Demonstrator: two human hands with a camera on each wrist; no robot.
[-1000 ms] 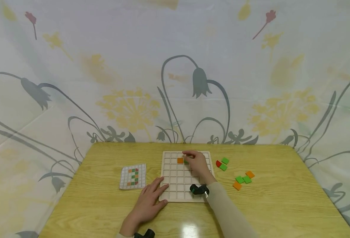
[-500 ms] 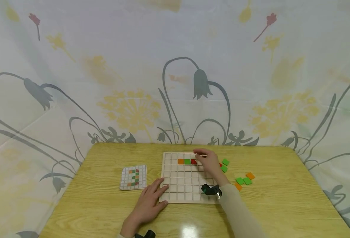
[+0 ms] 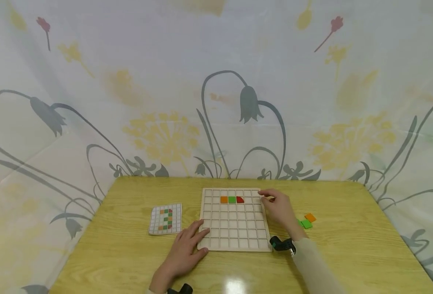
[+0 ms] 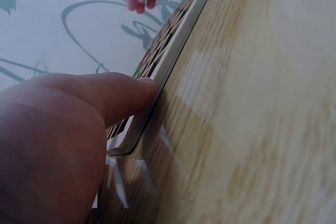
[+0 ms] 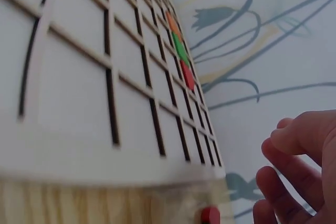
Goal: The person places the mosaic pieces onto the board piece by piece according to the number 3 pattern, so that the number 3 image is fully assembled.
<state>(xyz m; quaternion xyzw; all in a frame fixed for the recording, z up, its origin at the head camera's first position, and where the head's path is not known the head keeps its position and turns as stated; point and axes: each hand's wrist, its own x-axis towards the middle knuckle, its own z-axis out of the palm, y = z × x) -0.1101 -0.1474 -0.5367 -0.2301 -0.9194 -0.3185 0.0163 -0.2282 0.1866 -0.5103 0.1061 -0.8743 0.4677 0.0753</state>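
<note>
Rightward from the red tile (image 3: 240,199), the right hand (image 3: 280,210) has been moved to the right edge of the grid board (image 3: 235,232). In the head view, an orange tile (image 3: 224,199), a green tile (image 3: 232,199) and the red tile are set in one row; the left edge is touched by the left hand (image 3: 183,251), fingers apart. In the left wrist view, its thumb is rested on the rim. In the right wrist view, the right fingers are relaxed and bent, clear of the red piece (image 5: 211,215) on the table (image 5: 94,203).

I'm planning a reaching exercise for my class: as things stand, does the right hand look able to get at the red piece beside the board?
Probably yes: in the right wrist view, the right hand appears close to the red piece, with nothing visible in its grip or between them.
</note>
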